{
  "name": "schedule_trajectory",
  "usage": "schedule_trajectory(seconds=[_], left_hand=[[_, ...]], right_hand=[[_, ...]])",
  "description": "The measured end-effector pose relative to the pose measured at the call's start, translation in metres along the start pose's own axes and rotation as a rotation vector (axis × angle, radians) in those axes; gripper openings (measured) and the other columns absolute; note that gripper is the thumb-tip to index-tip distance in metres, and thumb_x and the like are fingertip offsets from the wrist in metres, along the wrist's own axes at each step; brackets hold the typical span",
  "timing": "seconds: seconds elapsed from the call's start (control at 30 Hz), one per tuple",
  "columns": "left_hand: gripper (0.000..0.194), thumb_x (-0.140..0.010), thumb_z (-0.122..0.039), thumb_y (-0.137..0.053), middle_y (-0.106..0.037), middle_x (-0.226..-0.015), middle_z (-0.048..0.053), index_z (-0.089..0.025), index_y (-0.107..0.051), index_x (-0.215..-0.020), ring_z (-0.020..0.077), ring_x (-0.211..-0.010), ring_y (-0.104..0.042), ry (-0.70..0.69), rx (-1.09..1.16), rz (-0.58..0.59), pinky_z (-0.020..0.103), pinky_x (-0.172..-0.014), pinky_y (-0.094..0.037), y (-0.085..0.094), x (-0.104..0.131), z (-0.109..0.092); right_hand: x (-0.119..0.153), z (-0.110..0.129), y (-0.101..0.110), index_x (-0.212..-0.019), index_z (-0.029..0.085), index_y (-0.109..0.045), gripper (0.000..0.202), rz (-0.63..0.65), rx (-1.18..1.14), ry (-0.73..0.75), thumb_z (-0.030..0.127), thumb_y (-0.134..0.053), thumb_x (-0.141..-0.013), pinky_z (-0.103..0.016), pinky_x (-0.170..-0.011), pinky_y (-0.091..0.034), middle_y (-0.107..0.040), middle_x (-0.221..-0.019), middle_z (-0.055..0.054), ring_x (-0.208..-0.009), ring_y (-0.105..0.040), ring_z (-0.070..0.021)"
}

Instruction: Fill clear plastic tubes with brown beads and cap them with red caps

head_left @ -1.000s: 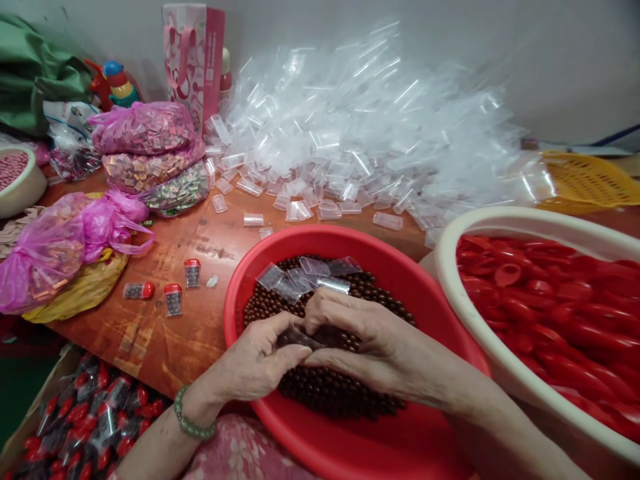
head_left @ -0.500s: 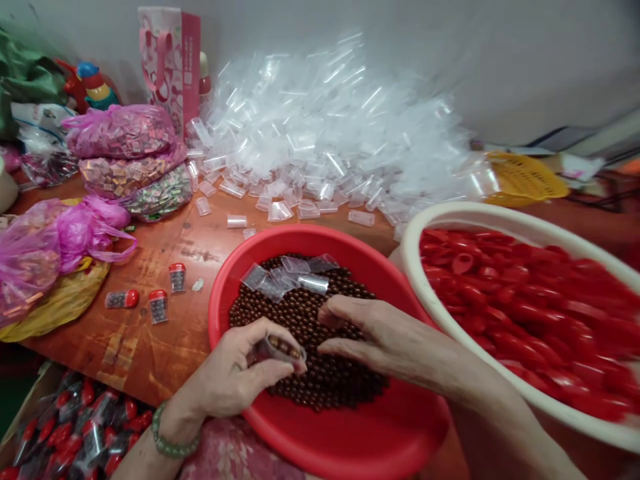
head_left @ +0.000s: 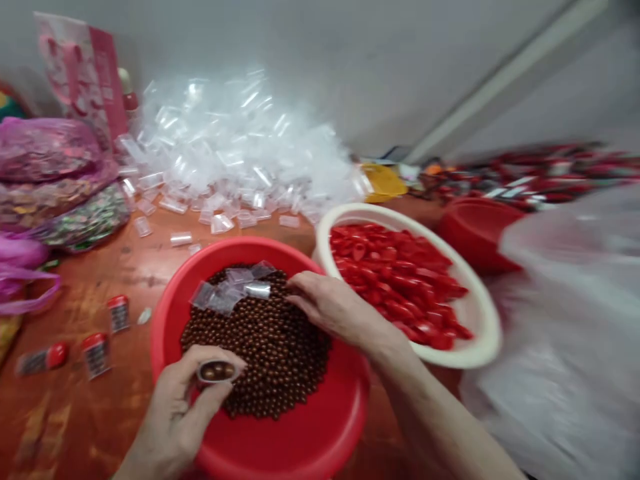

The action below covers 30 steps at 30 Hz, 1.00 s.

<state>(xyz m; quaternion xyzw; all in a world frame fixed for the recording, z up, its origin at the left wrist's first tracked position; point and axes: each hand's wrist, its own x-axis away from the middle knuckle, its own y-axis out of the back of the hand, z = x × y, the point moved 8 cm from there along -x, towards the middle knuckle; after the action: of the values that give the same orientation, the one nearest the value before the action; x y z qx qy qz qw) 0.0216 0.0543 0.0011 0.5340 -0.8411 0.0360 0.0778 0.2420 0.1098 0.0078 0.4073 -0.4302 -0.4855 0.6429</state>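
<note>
My left hand (head_left: 185, 400) is closed round a small clear plastic container (head_left: 216, 371), its oval mouth facing up. Brown balls show inside it. It is held over the near left part of a red basin (head_left: 345, 427), which contains a heap of small brown balls (head_left: 270, 340). Several empty clear containers (head_left: 220, 298) rest on the far side of the heap. At the basin's far right rim is my right hand (head_left: 325, 303), fingers loosely apart, with nothing visible in them. Beside it stands a white oval basin (head_left: 487, 333) of red plastic caps (head_left: 395, 280).
Clear containers (head_left: 225, 153) are piled against the wall. Filled, red-capped containers (head_left: 96, 355) lie on the wooden table (head_left: 135, 413) at left. Pink bags (head_left: 50, 150) of small packets are behind them. A red bowl (head_left: 475, 230) and clear plastic sheeting (head_left: 565, 333) are at right.
The view has swung right, bringing the red bowl and plastic sheeting into sight. My right hand has lifted from over the balls toward the white basin. My left hand still holds the container.
</note>
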Motion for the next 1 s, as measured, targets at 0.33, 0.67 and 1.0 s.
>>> schedule_trajectory(seconds=[0.33, 0.67, 1.0], left_hand=[[0.019, -0.084, -0.037, -0.062, -0.070, -0.094, 0.003, -0.021, -0.062, -0.094, 0.0169, -0.090, -0.065, 0.094, 0.000, -0.156, 0.022, -0.081, -0.051, 0.007, -0.005, 0.011], [0.018, -0.088, -0.034, -0.059, -0.070, -0.096, 0.006, -0.019, -0.062, -0.096, 0.0169, -0.090, -0.066, 0.059, -0.116, -0.094, 0.024, -0.082, -0.052, 0.006, -0.011, 0.010], [0.014, -0.091, -0.029, -0.055, -0.068, -0.096, 0.004, -0.019, -0.059, -0.100, 0.0146, -0.091, -0.063, 0.039, -0.123, -0.068, 0.024, -0.085, -0.048, 0.003, -0.011, 0.010]], right_hand=[[0.043, -0.152, 0.043, -0.128, 0.015, -0.052, 0.061, -0.189, 0.129, -0.361, 0.048, -0.064, -0.078, -0.053, -0.103, -0.036, -0.045, -0.137, -0.021, -0.126, -0.044, -0.0392], [0.019, -0.184, 0.000, -0.140, 0.012, -0.043, 0.076, -0.041, 0.038, -0.341, 0.041, -0.068, -0.074, -0.042, -0.093, -0.044, -0.047, -0.122, -0.020, -0.108, -0.056, -0.0336], [0.019, -0.185, -0.014, -0.122, 0.009, -0.057, 0.047, -0.016, -0.022, -0.326, 0.013, -0.056, -0.075, -0.031, -0.083, -0.042, -0.047, -0.114, -0.017, -0.092, -0.055, -0.0243]])
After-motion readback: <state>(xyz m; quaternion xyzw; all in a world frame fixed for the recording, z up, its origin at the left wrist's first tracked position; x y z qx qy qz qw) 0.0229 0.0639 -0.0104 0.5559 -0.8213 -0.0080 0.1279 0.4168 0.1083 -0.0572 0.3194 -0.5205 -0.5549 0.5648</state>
